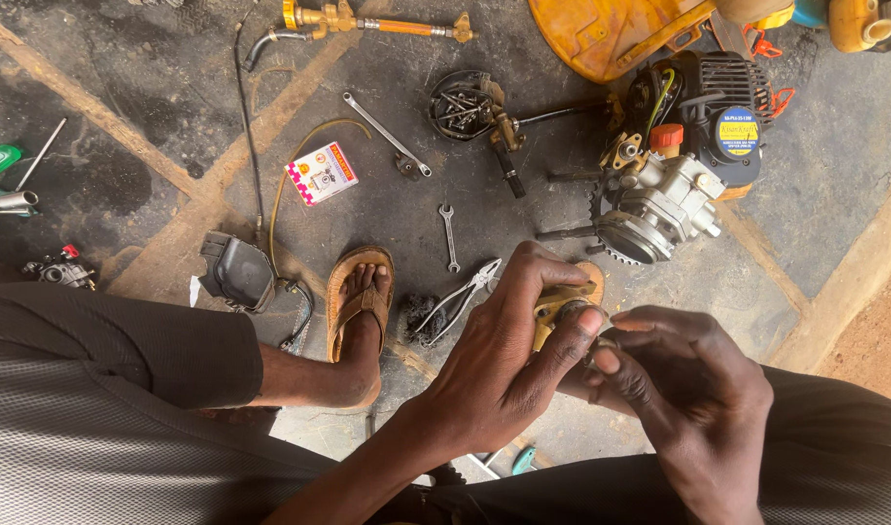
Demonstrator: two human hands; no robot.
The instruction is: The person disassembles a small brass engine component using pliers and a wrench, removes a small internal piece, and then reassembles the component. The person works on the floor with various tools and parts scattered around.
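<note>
Low over the oily concrete floor (154,185), just in front of my knees, I have a small brass-coloured part (554,303) pinched between both hands. My left hand (499,365) is closed around it from the near side, thumb and forefinger clamped on its rim. My right hand (693,389) is curled in from the other side, fingertips pressed against the part's end; I cannot tell what, if anything, those fingertips hold besides. Just left of the hands a pair of pliers (457,297) lies on a dark oily rag (418,316), and next to that my sandalled foot (360,306) rests flat. Beyond the hands sits a small engine (683,160) with a grey gear housing and black shroud, well apart from my grip. A small spanner (449,236) lies between foot and engine, a longer wrench (387,134) farther out, near a round tray of bolts (460,105). A red-and-white booklet (322,173) lies toward the floor's left half, with a black plastic cover (236,272) near it. A brass spray lance (377,21) lies along the far edge.
</note>
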